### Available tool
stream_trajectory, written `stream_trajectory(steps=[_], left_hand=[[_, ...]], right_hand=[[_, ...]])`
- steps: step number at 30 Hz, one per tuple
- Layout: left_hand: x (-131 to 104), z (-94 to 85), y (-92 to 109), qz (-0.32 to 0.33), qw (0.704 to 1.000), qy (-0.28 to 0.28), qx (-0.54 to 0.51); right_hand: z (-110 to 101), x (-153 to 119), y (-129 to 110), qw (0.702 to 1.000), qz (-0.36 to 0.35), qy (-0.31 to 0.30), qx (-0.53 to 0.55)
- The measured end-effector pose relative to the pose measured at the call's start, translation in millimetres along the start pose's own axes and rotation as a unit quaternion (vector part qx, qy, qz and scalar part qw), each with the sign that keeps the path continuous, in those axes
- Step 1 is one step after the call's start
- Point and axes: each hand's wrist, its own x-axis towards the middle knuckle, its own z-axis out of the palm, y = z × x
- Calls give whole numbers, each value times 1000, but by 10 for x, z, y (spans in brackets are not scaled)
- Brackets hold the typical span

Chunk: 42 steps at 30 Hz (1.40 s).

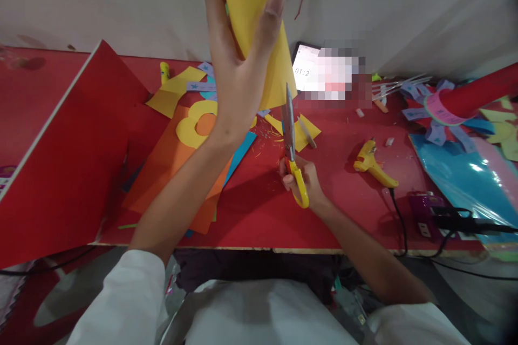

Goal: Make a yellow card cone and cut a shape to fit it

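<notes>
above the red table (251, 210), left hand (237, 72) around yellow paper (259, 26), scissors (292, 145) beneath

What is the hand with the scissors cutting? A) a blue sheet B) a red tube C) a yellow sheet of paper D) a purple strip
C: the right hand points the scissors up into the bottom edge of the yellow sheet of paper, which the left hand holds up.

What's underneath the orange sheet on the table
A blue sheet pokes out from under the orange sheet at its right edge, both on the red table. How far the blue runs beneath, and anything else there, is covered.
</notes>
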Motion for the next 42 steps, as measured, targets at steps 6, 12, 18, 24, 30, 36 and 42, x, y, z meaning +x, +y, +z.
stream_trajectory(steps=[6, 12, 18, 24, 30, 36, 42], left_hand=[[16, 3, 3, -6, 1000, 7, 29], [12, 26, 52, -23, 999, 5, 25], [-2, 22, 57, -8, 1000, 3, -21], [53, 20, 77, -20, 999, 24, 13], [48, 44, 37, -40, 999, -1, 3], [28, 45, 64, -42, 999, 7, 11], [43, 50, 45, -65, 998, 10, 20]], right_hand=[[-1, -7, -50, 1000, 9, 1, 11], [-12, -7, -46, 999, 40, 5, 13], [37, 11, -42, 1000, -9, -5, 19], [48, 17, -1, 1000, 2, -7, 14], [29, 25, -54, 1000, 20, 1, -3], [39, 16, -117, 1000, 22, -5, -6], [51, 17, -110, 1000, 16, -1, -1]])
